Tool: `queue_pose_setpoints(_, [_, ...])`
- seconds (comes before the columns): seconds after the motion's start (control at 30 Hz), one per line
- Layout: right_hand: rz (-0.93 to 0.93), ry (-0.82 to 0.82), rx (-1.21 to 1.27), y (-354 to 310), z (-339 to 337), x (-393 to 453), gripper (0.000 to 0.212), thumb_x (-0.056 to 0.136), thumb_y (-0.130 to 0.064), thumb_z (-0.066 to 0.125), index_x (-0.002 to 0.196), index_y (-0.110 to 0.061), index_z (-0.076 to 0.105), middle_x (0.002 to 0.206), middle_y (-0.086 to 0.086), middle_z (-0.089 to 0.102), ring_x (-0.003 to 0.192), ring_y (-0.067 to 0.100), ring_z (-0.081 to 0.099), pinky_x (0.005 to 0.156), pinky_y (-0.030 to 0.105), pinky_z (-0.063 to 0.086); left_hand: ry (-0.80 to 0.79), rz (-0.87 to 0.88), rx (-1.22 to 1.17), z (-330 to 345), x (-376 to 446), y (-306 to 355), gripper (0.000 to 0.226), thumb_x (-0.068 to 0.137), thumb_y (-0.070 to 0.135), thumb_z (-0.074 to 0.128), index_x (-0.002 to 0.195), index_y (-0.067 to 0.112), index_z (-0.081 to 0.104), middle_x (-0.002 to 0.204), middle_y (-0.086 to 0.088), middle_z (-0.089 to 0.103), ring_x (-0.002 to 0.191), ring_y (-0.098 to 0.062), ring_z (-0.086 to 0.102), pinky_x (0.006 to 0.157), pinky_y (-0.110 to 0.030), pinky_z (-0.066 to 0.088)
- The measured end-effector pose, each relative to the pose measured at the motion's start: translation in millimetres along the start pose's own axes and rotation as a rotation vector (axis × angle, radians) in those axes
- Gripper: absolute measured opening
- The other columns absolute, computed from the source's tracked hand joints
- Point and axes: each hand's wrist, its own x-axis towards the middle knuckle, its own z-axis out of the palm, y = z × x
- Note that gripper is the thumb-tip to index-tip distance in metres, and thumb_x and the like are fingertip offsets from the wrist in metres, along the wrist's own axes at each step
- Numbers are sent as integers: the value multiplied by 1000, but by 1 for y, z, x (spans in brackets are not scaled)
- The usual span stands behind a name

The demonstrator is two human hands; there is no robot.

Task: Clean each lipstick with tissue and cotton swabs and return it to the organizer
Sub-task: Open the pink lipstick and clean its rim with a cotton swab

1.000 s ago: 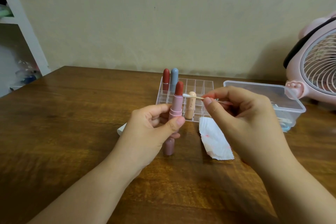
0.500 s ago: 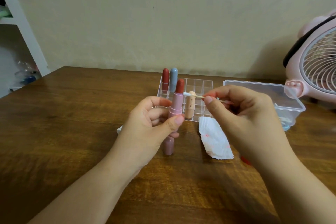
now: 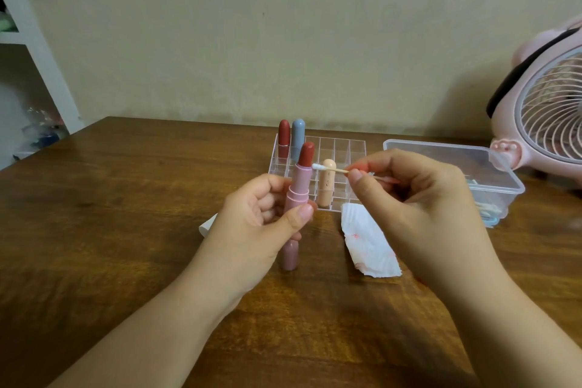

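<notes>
1. Left hand (image 3: 258,224) grips the smooth pink lipstick tube (image 3: 296,192) upright, its waxy brick-red bullet exposed.
2. Right hand (image 3: 419,198) pinches a thin wooden cotton swab (image 3: 329,168) — fluffy tip touching the bullet's base at 3 o'clock.
3. Behind stands the clear gridded organizer (image 3: 343,151); crinkled stained tissue (image 3: 368,242) lies at 5 o'clock on the grained wooden table (image 3: 126,198).

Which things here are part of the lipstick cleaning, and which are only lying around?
Part of the job:
- open pink lipstick, in left hand
- cotton swab, in right hand
- stained tissue
- clear organizer
- peach lipstick
- plastic box of swabs

Lying about:
- pink fan
- white shelf
</notes>
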Motion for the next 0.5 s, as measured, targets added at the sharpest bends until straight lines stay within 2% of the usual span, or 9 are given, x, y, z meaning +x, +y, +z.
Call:
queue_pose_setpoints(0.27, [-6, -6, 4, -2, 0, 0, 10, 83, -17, 64, 74, -22, 67, 51, 6, 45, 46, 4, 42, 44, 9, 33, -6, 7, -12, 0, 0, 1, 37, 64, 30, 66, 100, 26, 62, 89, 7, 73, 85, -11, 69, 65, -24, 52])
queue_pose_setpoints(0.5, [46, 8, 34, -3, -2, 1, 12, 83, -14, 63, 73, -20, 66, 47, -4, 48, 43, -1, 43, 44, 7, 35, -21, 4, -1, 1, -1, 2, 37, 63, 31, 67, 100, 28, 61, 89, 8, 73, 84, -14, 69, 66, -25, 52])
